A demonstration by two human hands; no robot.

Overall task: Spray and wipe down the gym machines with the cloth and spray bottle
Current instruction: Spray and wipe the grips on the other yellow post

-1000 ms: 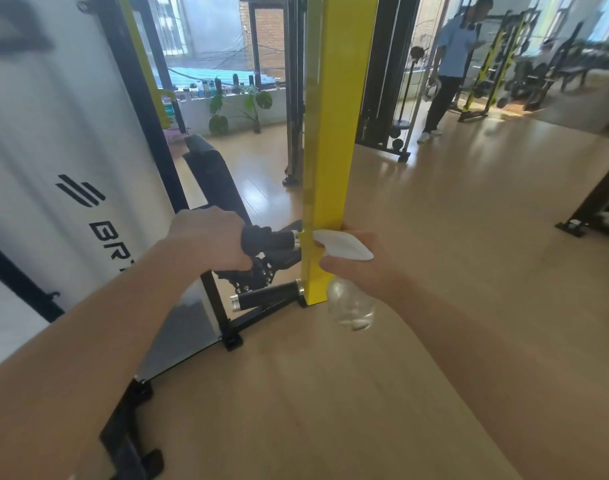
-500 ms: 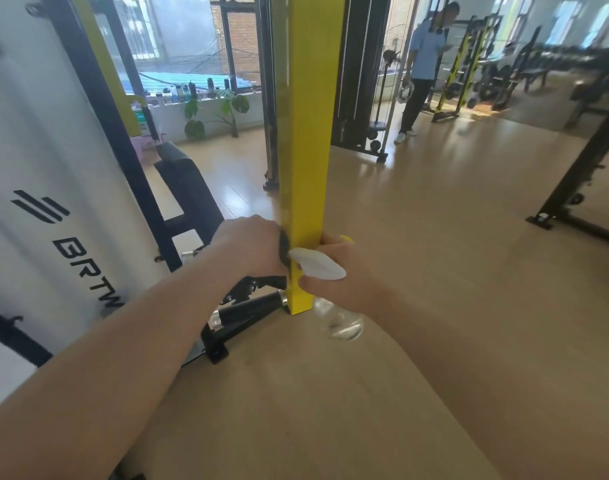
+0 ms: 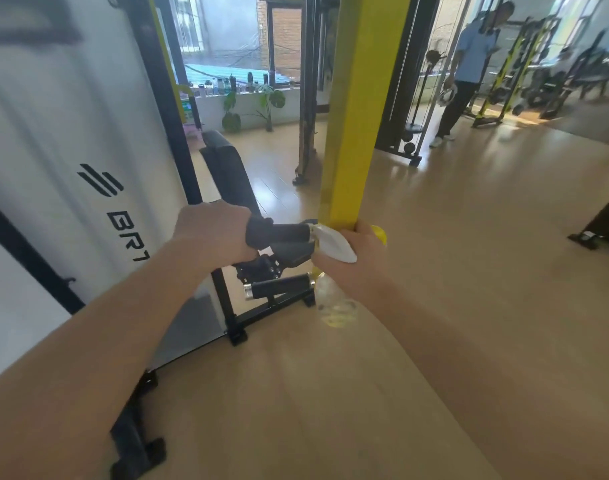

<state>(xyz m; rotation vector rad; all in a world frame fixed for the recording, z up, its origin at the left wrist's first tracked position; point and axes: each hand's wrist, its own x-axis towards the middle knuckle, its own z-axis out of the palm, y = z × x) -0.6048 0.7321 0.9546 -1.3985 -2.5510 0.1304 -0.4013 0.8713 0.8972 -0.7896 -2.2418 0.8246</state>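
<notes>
Left hand (image 3: 213, 233) grips a dark cloth (image 3: 259, 230), hard to tell from the black handle (image 3: 289, 233) it wraps, left of the yellow post (image 3: 351, 133). Right hand (image 3: 355, 261) holds the spray bottle (image 3: 334, 303) against the post's foot, its fingers mostly hidden.

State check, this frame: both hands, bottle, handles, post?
left hand: curled round the upper handle.
right hand: grips the spray bottle, nozzle toward the upper handle.
lower handle: free, untouched.
yellow post: upright, beside the right hand.
</notes>
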